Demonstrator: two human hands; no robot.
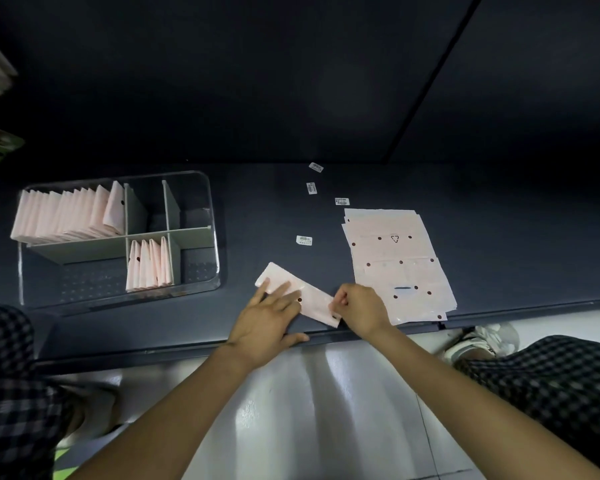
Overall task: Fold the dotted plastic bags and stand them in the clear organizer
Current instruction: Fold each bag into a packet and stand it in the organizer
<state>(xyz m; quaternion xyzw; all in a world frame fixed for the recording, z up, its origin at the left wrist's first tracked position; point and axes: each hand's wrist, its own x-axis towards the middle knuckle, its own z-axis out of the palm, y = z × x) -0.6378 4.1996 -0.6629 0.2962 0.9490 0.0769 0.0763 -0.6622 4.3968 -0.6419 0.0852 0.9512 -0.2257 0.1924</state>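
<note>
A pale pink dotted bag (312,299), folded into a long strip, lies near the front edge of the dark table (257,220). My left hand (267,317) presses flat on the strip's left half with straight fingers. My right hand (361,308) pinches the strip's right end with curled fingers. A stack of flat unfolded dotted bags (399,261) lies just right of my hands. The clear organizer (201,181) stands at the left, with several folded bags (70,216) upright in its back left compartment and several more folded bags (149,265) in a front middle one.
Several small white labels (304,240) lie scattered on the table behind the strip. The table's front edge runs just under my wrists. My checked trouser legs and a light shoe (482,341) show below it on the pale floor.
</note>
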